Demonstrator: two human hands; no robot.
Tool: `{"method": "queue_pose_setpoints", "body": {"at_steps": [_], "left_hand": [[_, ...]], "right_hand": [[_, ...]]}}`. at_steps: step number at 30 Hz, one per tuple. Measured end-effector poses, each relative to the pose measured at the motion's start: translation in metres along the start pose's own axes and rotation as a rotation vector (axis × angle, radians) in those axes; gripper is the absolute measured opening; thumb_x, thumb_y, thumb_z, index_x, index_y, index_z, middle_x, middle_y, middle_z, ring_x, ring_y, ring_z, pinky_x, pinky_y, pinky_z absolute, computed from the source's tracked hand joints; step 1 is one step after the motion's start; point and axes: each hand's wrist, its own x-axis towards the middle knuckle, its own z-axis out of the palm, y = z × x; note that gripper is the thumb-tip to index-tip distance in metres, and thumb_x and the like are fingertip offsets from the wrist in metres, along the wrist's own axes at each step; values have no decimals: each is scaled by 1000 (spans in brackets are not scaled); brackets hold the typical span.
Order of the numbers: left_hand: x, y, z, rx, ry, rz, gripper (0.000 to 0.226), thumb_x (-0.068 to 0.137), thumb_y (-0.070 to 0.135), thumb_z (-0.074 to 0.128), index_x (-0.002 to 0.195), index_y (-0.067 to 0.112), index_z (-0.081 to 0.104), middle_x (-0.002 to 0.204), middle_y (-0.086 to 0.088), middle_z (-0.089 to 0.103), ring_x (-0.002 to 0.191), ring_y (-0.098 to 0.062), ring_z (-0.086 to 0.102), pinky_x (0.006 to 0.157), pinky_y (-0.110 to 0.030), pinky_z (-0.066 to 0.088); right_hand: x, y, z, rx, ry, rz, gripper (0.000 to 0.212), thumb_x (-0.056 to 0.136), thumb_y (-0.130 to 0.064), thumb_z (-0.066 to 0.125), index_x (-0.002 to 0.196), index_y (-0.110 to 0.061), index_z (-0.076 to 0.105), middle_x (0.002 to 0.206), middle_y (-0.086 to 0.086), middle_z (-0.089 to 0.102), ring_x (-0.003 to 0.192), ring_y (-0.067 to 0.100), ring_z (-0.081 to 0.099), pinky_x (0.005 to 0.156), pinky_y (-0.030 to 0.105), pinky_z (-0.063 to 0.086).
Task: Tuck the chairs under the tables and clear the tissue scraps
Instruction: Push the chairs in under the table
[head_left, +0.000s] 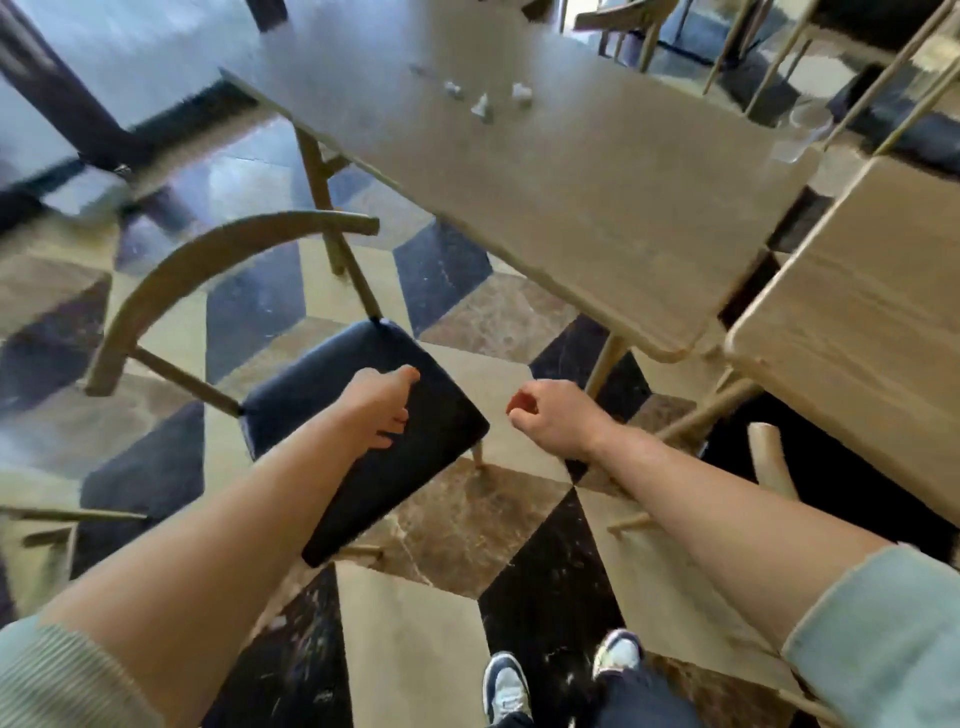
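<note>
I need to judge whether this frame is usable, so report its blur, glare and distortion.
Head view: motion blur smears the far table, leaving the tissue scraps as soft pale blobs; the chair backrest is streaked. Glare from bright light washes the glossy floor at upper left. Wide-angle distortion tilts and bends the table edges. Both the left hand and right hand stay fairly sharp.

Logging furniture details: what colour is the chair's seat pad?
Dark navy, nearly black, on the chair seat; head view.

The floor (467, 525) is polished stone laid in a cube pattern of beige, brown and black tiles. A dark pillar (57, 88) rises at the upper left, with pale daylight glare beside it.
</note>
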Motion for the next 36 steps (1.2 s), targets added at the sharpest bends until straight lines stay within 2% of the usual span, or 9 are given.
{"method": "queue_pose_setpoints", "body": {"at_steps": [3, 13, 15, 18, 21, 23, 27, 31, 36], "left_hand": [[34, -5, -52, 2, 73, -14, 28, 99, 40, 55, 97, 12, 61, 97, -14, 70, 86, -29, 67, 74, -42, 52], [170, 65, -171, 433, 364, 227, 21, 96, 21, 58, 83, 7, 68, 79, -12, 68, 74, -29, 63, 72, -42, 51], [200, 82, -189, 523, 457, 274, 16, 95, 21, 59, 100, 9, 67, 95, -13, 67, 89, -31, 62, 81, -41, 49], [245, 103, -219, 769, 500, 356, 51, 93, 37, 62, 134, 10, 53, 132, -22, 54, 124, -40, 47, 105, -54, 38], [291, 127, -245, 1028, 313, 411, 86, 87, 60, 64, 155, 19, 28, 156, -19, 35, 143, -41, 29, 116, -58, 24], [328, 145, -254, 1045, 33, 441, 93, 86, 61, 68, 159, 22, 24, 159, -16, 37, 144, -39, 34, 117, -54, 28], [363, 162, -251, 992, -256, 592, 46, 89, 42, 75, 128, 24, 59, 119, -8, 67, 104, -28, 62, 83, -38, 48], [385, 154, -262, 964, -310, 701, 31, 94, 36, 70, 120, 18, 66, 107, -7, 66, 97, -28, 63, 82, -37, 50], [405, 146, -299, 799, -232, 660, 31, 96, 34, 69, 120, 16, 65, 103, -8, 66, 89, -24, 61, 73, -35, 48]], "right_hand": [[51, -41, 11, 7, -115, -49, 20, 100, -25, 60, 82, -34, 63, 86, -13, 65, 82, 9, 64, 64, 23, 46], [267, -165, 54, 92, -255, -189, 23, 98, -23, 55, 101, -16, 77, 99, 4, 74, 93, 21, 65, 88, 40, 54], [296, -191, 63, 141, -290, -196, 23, 99, -23, 57, 107, -12, 75, 106, 9, 74, 99, 24, 65, 90, 43, 54], [326, -228, 84, 226, -367, -168, 24, 98, -24, 58, 101, -7, 75, 97, 12, 74, 91, 27, 67, 87, 50, 55], [351, -264, 116, 352, -433, -141, 26, 97, -26, 62, 102, -4, 74, 99, 16, 74, 94, 31, 67, 92, 50, 54], [370, -292, 145, 434, -473, -111, 47, 96, -39, 67, 127, -4, 66, 128, 14, 69, 117, 30, 62, 103, 43, 48], [396, -347, 197, 727, -490, 126, 105, 68, -78, 69, 146, -13, 46, 148, 11, 54, 133, 30, 53, 109, 49, 45], [406, -394, 245, 1200, -431, 393, 68, 57, -62, 80, 103, -19, 55, 109, 0, 67, 107, 21, 64, 101, 51, 52], [415, -424, 252, 1042, -359, 432, 38, 80, -30, 80, 87, -27, 42, 100, 3, 61, 104, 32, 65, 90, 54, 60]]}}
